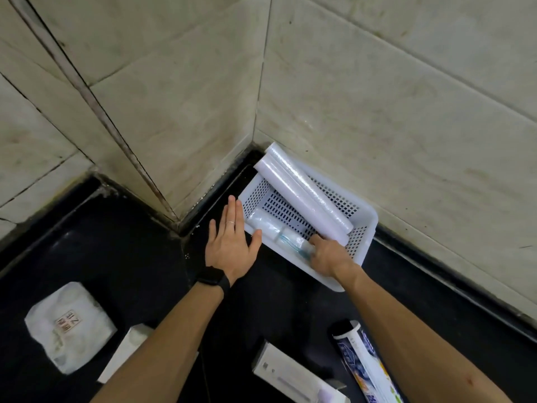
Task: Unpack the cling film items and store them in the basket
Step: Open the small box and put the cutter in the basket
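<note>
A white perforated basket (366,225) stands on the black counter in the corner by the tiled wall. Two long white cling film rolls (302,193) lie diagonally across it, their far ends resting on the rim. A shorter roll (266,226) lies along the basket's near side. My right hand (329,255) is inside the basket, closed around a small clear-wrapped roll with blue print (295,242). My left hand (231,242) is flat and open, fingers spread, against the basket's left outer wall. It wears a ring, with a black band on the wrist.
On the black counter near me lie a white plastic bag with a label (68,327), a white carton (128,353), an open white box (293,376) and a blue printed cling film box (366,365). Tiled walls close off the back and right.
</note>
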### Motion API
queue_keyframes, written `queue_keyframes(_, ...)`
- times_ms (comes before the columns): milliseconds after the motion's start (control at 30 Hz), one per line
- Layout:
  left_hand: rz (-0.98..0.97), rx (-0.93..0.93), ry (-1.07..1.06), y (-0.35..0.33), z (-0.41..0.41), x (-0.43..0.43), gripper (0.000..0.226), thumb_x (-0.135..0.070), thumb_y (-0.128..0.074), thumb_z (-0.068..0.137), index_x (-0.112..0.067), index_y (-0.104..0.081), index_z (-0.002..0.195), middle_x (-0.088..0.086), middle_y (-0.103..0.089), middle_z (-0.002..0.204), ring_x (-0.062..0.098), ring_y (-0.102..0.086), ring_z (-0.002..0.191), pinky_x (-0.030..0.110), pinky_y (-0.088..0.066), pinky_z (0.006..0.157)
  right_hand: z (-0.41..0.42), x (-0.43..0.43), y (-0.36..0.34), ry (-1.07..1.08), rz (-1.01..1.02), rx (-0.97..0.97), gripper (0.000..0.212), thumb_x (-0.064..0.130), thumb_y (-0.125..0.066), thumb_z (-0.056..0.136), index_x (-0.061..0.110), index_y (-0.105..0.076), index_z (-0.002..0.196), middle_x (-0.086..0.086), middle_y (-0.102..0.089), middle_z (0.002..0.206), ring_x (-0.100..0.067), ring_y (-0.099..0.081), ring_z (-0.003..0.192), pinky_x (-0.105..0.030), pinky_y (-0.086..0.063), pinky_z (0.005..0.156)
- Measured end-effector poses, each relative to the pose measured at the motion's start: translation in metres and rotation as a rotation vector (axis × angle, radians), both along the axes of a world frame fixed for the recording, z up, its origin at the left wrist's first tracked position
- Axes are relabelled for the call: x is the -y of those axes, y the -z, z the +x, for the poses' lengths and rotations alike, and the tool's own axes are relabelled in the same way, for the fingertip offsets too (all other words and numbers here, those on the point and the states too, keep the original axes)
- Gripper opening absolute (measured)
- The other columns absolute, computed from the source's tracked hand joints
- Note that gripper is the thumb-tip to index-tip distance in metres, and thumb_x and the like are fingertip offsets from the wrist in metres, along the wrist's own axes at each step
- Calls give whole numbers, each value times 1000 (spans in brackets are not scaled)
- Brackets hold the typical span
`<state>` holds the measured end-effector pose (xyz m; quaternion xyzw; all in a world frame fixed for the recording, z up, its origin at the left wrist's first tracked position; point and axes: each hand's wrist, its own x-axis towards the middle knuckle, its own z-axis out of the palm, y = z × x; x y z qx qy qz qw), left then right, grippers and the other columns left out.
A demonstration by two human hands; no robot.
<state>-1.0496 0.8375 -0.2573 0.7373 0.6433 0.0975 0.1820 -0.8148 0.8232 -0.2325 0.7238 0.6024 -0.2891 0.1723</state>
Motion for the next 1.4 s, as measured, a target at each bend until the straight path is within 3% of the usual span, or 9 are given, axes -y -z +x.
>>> queue_keyframes(267, 5, -34, 1, 1, 1, -1, 79, -56, -27, 99, -11, 1, 158, 6, 7, 166, 22, -11, 153, 53, -16, 121, -6, 2, 0, -60, 146, 144, 28, 18, -53, 97, 12, -52, 125, -12, -63, 119, -34, -66, 98, -40, -52, 75)
queue_keyframes(433, -10, -43, 3, 0, 1, -1, 80, -56, -27, 99, -12, 4, 158, 5, 10, 166, 21, -10, 153, 52, -14, 122, -4, 4, 0, -91, 213, 134, 34, 19, -57, 96, 14, -52, 130, -10, -48, 135, -31, -56, 112, -45, -55, 86)
queue_keyframes(567, -26, -56, 7, -1, 0, -1, 79, -58, -24, 99, -14, 8, 157, 4, 15, 165, 20, -7, 153, 50, -11, 123, -3, 6, 0, -32, 233, 75, 35, 16, -59, 93, 17, -50, 127, -7, -53, 133, -33, -64, 102, -37, -49, 70)
queue_keyframes(633, -37, -51, 9, -3, 0, -1, 79, -57, -25, 99, -13, 7, 157, 4, 15, 165, 20, -7, 153, 51, -10, 123, -3, 6, 0, -10, 246, 58, 22, 15, -58, 93, 16, -54, 115, -7, -58, 123, -31, -64, 94, -34, -45, 68)
queue_keyframes(700, -50, -49, 11, -4, 0, -1, 79, -57, -24, 100, -14, 8, 157, 3, 17, 165, 19, -5, 153, 50, -8, 123, -2, 6, 0, 37, 197, 29, 7, 17, -55, 94, 17, -61, 98, -7, -66, 108, -26, -62, 84, -32, -48, 70)
queue_keyframes(800, -87, -64, 19, -6, -1, -4, 79, -60, -20, 99, -16, 13, 156, 0, 23, 163, 17, 0, 153, 48, -4, 123, 2, 8, 0, 180, 143, -102, 10, 17, -58, 91, 17, -68, 93, -4, -68, 96, -22, -62, 82, -28, -48, 74)
queue_keyframes(967, -174, -111, 35, -9, -3, -8, 79, -63, -13, 98, -18, 21, 154, -3, 33, 158, 17, 7, 153, 48, 0, 122, 2, 13, -12, 196, 105, -196, 23, 28, -54, 95, 21, -71, 109, -7, -70, 115, -26, -66, 102, -34, -52, 90)
queue_keyframes(1133, -259, -123, 18, -26, -1, -10, 74, -58, -18, 100, -20, 12, 157, 1, 20, 165, 20, 8, 153, 51, -3, 122, -2, 41, -32, 227, 221, -280, 30, 26, -54, 96, 18, -68, 121, -7, -71, 121, -26, -65, 110, -33, -50, 96)
queue_keyframes(1400, -241, -59, -37, -52, -13, 62, 68, -47, -39, 99, -21, -15, 158, 4, -12, 166, 23, -7, 153, 51, -13, 122, -25, 133, -64, 322, 473, -579, 21, 30, -63, 93, 30, -69, 114, 17, -70, 108, 0, -63, 101, -15, -44, 89)
